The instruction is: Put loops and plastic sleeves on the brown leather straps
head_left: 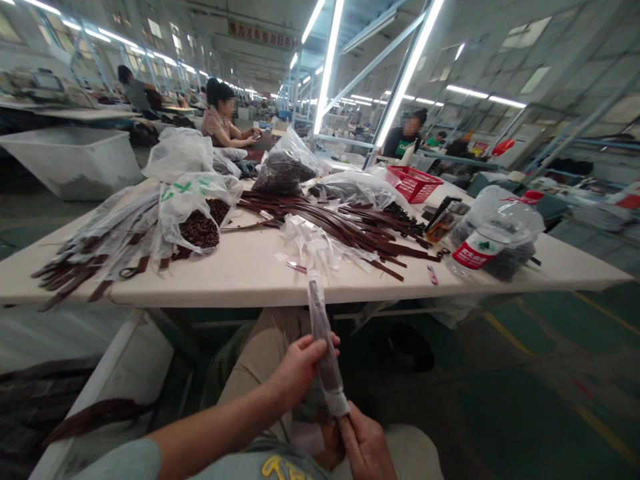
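A long brown strap partly covered by a clear plastic sleeve [330,373] runs between my hands, its far end at the table's front edge. My left hand [305,360] pinches the sleeved part midway. Lower down, my right hand [367,443] is closed around the strap just below the sleeve's near end. Straight ahead on the table lies a heap of white and clear plastic sleeves [310,243], with small thread snips [297,267] beside it. Behind the heap, loose brown straps [345,233] spread to the right.
Sleeved straps [95,247] lie piled on the table's left, beside a bag of small brown pieces [200,227]. To the right stand a big plastic bottle [480,247], an amber jar [443,223] and a red basket [415,183]. Co-workers sit beyond the table.
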A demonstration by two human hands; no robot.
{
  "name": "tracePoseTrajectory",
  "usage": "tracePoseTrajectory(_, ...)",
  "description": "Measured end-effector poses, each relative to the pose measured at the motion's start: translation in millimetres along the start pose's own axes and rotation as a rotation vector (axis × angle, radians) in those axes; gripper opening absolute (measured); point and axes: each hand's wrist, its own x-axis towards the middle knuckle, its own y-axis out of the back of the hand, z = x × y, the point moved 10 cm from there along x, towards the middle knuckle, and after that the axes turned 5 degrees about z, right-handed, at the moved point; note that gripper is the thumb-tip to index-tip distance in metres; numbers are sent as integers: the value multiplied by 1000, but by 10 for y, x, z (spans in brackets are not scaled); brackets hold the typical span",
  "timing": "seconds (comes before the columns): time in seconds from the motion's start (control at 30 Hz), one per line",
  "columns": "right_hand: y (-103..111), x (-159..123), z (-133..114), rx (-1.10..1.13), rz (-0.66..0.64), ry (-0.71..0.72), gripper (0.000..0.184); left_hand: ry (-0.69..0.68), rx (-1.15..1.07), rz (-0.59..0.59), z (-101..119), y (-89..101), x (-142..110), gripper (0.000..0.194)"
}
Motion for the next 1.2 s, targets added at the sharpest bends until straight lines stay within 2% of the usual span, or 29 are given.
tracePoseTrajectory(0.07,-15,-26,32,-18,-3,6,48,-59,-49,78,249,23,101,43)
tracePoseTrajectory(0.1,-14,-30,44,-19,7,3,48,-60,-28,88,279,22,112,42)
tracePoseTrajectory(0.17,-7,-25,51,-6,32,-11,49,-10,73,43,131,-9,38,39)
tracePoseTrajectory(0.27,18,-8,23,20,60,-25,47,81,188,-92,-266,-63,-204,33)
tracePoseTrajectory(0.33,44,-16,-7,10,67,-7,45,62,203,-138,-289,-89,-281,33)
tracePoseTrajectory(0.4,70,-41,-25,-26,67,22,45,-16,140,-94,-40,-78,-216,38)
tracePoseTrajectory(0.5,86,-75,-26,-71,62,44,44,-133,-4,55,442,8,-32,40)
tracePoseTrajectory(0.57,82,-75,-40,-85,59,44,44,-133,5,88,502,28,4,37)
tracePoseTrajectory(0.6,79,-67,-58,-92,58,45,44,-94,47,77,412,22,-17,36)
tracePoseTrajectory(0.73,106,-23,-153,-139,57,45,43,86,195,-47,-205,-3,-265,27)
tracePoseTrajectory(0.8,133,-20,-176,-165,31,41,42,52,239,-97,-260,-15,-316,27)
tracePoseTrajectory(0.87,169,-42,-183,-202,-14,40,42,-37,222,-87,-74,2,-248,36)
tracePoseTrajectory(0.97,276,-120,-159,-265,-64,15,40,-170,139,29,400,132,-48,39)
tracePoseTrajectory(1.03,364,-197,-116,-256,-93,-43,39,-214,214,52,630,175,41,37)
tracePoseTrajectory(1.1,421,-289,-71,-196,-141,-116,39,-201,351,8,689,156,67,36)
tracePoseTrajectory(1.2,419,-432,-27,-51,-238,-219,39,-128,423,-33,538,156,16,35)
